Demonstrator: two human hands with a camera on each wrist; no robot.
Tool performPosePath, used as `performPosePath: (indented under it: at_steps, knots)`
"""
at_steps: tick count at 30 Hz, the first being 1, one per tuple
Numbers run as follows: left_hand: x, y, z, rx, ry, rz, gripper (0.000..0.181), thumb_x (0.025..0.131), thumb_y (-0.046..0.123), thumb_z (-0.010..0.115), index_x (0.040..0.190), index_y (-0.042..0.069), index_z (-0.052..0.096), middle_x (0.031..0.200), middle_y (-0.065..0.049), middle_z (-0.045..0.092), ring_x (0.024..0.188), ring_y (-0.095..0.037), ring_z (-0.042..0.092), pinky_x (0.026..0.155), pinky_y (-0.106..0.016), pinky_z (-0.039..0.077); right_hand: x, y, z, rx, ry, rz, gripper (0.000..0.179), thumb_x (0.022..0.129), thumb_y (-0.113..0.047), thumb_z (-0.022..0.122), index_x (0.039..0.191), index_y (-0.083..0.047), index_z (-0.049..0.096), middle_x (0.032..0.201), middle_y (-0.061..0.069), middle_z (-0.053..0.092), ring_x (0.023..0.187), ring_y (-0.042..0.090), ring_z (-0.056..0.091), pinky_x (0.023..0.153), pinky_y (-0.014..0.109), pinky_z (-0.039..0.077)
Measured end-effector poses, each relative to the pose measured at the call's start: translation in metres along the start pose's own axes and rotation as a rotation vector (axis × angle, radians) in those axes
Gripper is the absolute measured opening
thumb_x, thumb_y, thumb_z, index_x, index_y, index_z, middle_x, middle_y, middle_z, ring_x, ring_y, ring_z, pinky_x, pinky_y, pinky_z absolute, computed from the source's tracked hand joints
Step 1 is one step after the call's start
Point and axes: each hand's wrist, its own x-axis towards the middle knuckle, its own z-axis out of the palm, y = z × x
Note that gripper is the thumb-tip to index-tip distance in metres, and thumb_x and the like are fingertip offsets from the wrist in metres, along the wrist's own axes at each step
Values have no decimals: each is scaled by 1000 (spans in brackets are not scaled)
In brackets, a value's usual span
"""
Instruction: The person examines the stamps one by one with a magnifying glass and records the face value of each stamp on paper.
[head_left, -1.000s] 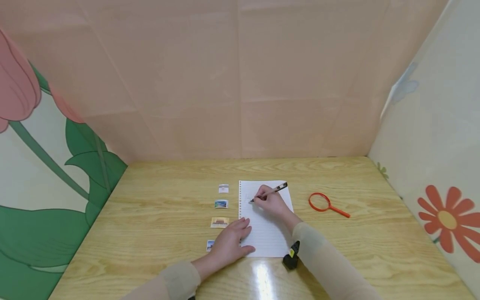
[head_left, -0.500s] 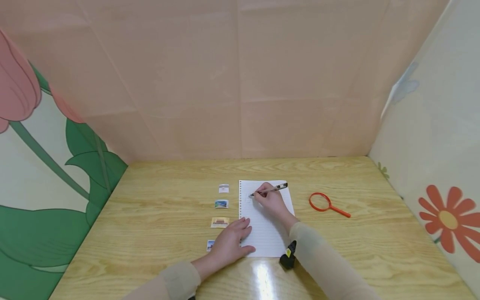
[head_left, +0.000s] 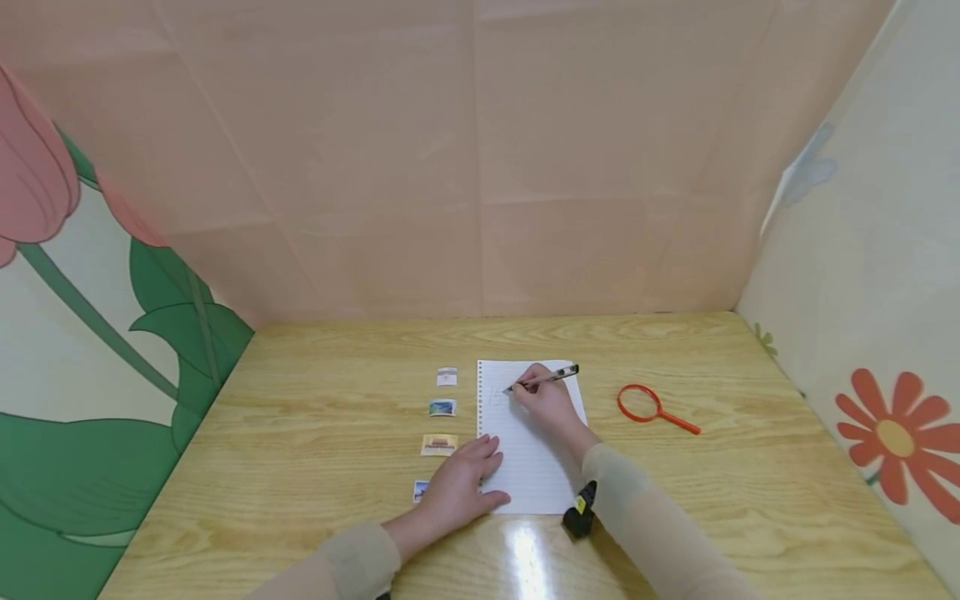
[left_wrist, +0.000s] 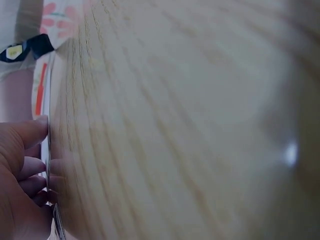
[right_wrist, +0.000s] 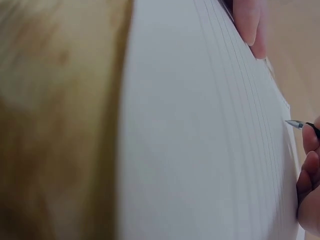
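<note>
A white lined sheet (head_left: 532, 467) with punched holes along its left edge lies on the wooden table (head_left: 315, 433). My right hand (head_left: 543, 400) grips a black pen (head_left: 551, 379) with its tip on the upper left of the sheet, where faint marks show. The pen tip (right_wrist: 295, 123) also shows over the lined sheet (right_wrist: 200, 150) in the right wrist view. My left hand (head_left: 461, 487) rests flat on the sheet's lower left edge. Its fingers (left_wrist: 22, 165) lie along the paper edge in the left wrist view.
Several small picture stamps lie in a column left of the sheet, among them a white one (head_left: 447, 377), a blue one (head_left: 442, 407) and a yellow one (head_left: 439, 444). An orange magnifying glass (head_left: 652, 407) lies to the right. Patterned walls enclose the table.
My right hand and the pen have shifted slightly right and up across the top of the sheet, leaving faint marks. The left hand has not moved.
</note>
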Motion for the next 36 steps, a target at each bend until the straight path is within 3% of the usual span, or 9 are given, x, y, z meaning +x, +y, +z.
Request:
performPosePath:
  at_steps: [13, 27, 36]
  knots:
    - [0, 2, -2, 0, 4, -2, 63, 85, 38, 77, 133, 2, 60, 147, -11, 48, 139, -27, 40, 115, -40, 31, 1, 2, -6, 58, 22, -9, 10, 86, -3, 69, 84, -6, 60, 76, 3, 57, 69, 15, 50, 59, 21, 42]
    - [0, 0, -1, 2, -3, 3, 62, 87, 38, 76, 134, 2, 60, 147, -11, 49, 140, -26, 40, 115, -40, 32, -5, 1, -12, 27, -102, -55, 10, 84, -3, 69, 83, -9, 61, 70, -2, 56, 64, 13, 48, 56, 21, 39]
    - [0, 1, 0, -6, 3, -3, 62, 85, 38, 77, 133, 2, 61, 147, -10, 49, 139, -27, 40, 115, -41, 32, -10, 5, -17, 18, -95, -89, 11, 83, -3, 69, 81, -9, 60, 70, -3, 56, 63, 11, 49, 54, 21, 40]
